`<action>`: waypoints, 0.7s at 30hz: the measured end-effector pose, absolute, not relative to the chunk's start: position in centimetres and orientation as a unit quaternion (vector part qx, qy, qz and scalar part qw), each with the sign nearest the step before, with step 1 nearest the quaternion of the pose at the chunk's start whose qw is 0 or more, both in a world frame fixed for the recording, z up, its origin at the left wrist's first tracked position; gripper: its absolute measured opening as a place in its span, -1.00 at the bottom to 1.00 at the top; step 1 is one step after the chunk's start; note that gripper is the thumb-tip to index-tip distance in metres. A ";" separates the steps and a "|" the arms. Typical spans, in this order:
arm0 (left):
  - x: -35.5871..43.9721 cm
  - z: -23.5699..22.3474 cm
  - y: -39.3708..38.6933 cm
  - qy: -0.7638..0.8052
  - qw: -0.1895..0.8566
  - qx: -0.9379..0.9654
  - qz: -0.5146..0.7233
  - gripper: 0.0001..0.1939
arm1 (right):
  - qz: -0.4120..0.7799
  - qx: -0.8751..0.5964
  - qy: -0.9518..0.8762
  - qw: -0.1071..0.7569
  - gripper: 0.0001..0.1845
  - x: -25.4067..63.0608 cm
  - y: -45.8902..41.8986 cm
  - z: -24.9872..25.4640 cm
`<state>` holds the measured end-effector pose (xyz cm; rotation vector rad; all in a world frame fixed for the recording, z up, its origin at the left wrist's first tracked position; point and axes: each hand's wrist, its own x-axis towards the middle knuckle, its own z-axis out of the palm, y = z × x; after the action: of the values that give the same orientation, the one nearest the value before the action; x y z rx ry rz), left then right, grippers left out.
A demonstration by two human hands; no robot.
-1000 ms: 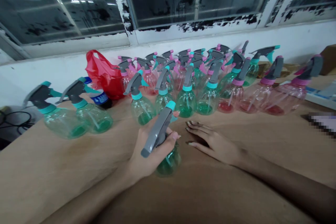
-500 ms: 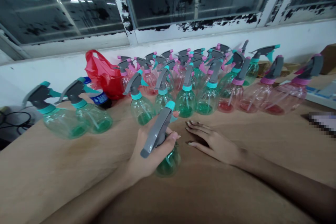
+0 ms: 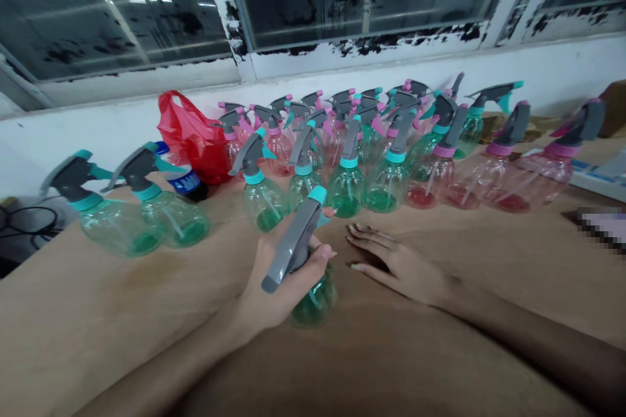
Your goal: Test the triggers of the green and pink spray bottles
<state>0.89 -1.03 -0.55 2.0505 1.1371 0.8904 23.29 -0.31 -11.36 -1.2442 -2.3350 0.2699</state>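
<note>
Far left on the pale brown wooden counter, we note two clear green plastic spray bottles with grey heads and teal collars standing as a pair. Just behind them: a dark drink bottle with a blue label beside a crumpled bright red plastic bag. Near the middle, the left grip, a bare hand, is closed around the upper part of a rounded green plastic spray bottle with a grey head and teal nozzle; its base seems to sit on the counter, nozzle facing away from the person. A fingertip lies close to the teal trigger; whether it presses, we cannot tell. For a good hold, we would keep the thumb wrapped on the near side, the bottle upright and the fingers light near the trigger. Beyond stands a row of four matching green bottles, near enough, we judge, that any sideways swing deserves care. Right of the bottle, the right grip is spread and loose, with nothing visible in it; we would bring it to the body if steadying were needed. Farther right, three clear pink spray bottles.
</note>
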 end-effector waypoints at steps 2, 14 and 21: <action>0.9 -0.4 -1.0 0.429 0.315 0.776 0.339 -0.65 | 0.096 -0.454 -0.853 0.240 -0.42 23.3 -0.3 -11.4; 0.9 0.0 -0.8 0.398 0.336 0.787 0.331 -0.89 | 0.096 -0.449 -0.852 0.250 -0.44 23.2 -0.4 -11.4; 0.6 -0.5 -0.8 0.417 0.331 0.780 0.329 -0.79 | 0.100 -0.450 -0.848 0.259 -0.43 23.2 -0.4 -11.5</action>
<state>0.62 -0.84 -0.46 2.0387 1.0887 0.8606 23.24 -0.39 -11.54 -1.2205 -2.2990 0.2723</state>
